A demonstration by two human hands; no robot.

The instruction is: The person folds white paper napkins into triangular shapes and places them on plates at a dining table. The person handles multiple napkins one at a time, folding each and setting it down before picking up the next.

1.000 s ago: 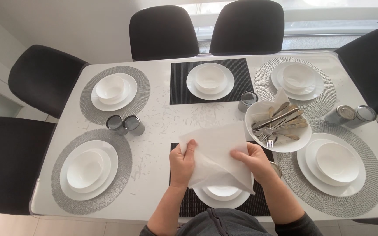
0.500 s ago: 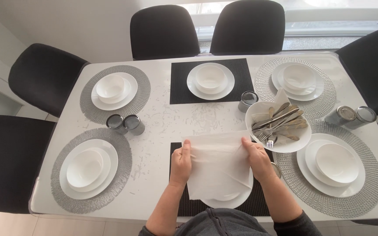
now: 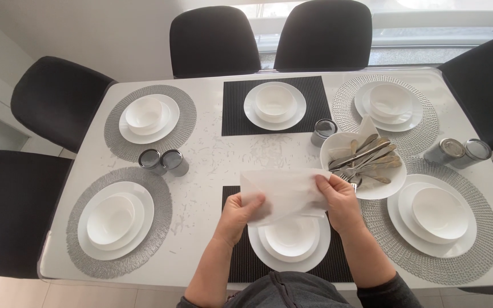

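- White paper napkin (image 3: 285, 191) runs left-right, above the near bowl (image 3: 290, 235).
- Left hand (image 3: 241, 217) and right hand (image 3: 338, 198) each pinch 1 end.

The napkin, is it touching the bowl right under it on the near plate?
Cannot tell. In the head view both hands, left hand and right hand, hold the napkin over the bowl; from above, any gap is hidden.

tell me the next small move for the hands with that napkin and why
Probably bring the two edges together and press the fold flat. The left hand and right hand hold the white napkin half-folded in the air above the near plate and bowl, its lower part loose and not yet creased.
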